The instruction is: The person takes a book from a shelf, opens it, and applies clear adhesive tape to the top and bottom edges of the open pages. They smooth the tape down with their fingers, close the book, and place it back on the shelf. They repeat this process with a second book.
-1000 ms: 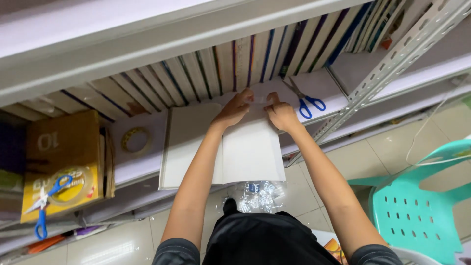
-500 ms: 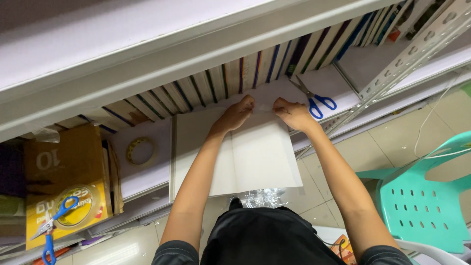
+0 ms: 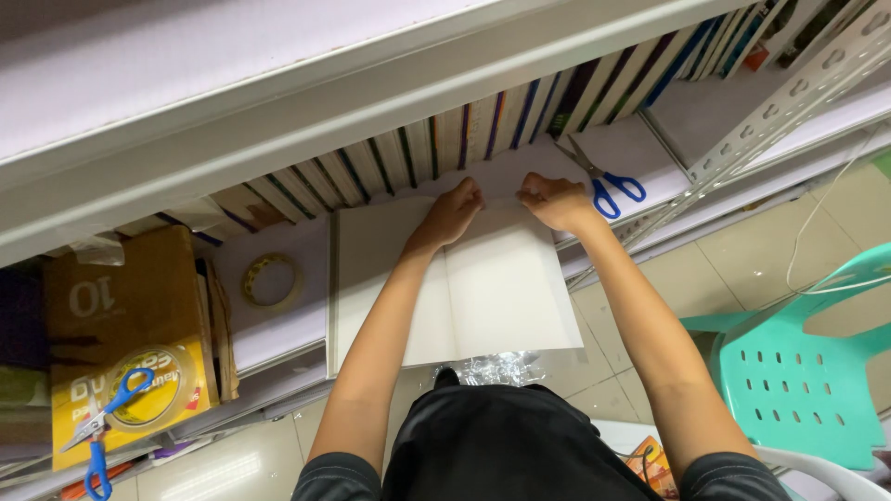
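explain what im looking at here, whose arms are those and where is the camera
The camera sits on a person's head and looks down, so the two bare arms reaching away from you are that person's own. There is no machine here.

Both hands rest at the far edge of an open white book that lies flat on a pale shelf. The left hand and right hand are curled and pressing or pinching at the top edge of the book; what exactly the fingers grip is hard to tell.

Behind the book stands a row of book spines. Blue-handled scissors lie just right of the right hand, and a tape roll lies to the left. Further left is a yellow cardboard box with a second pair of scissors. A green plastic chair stands on the floor at right.
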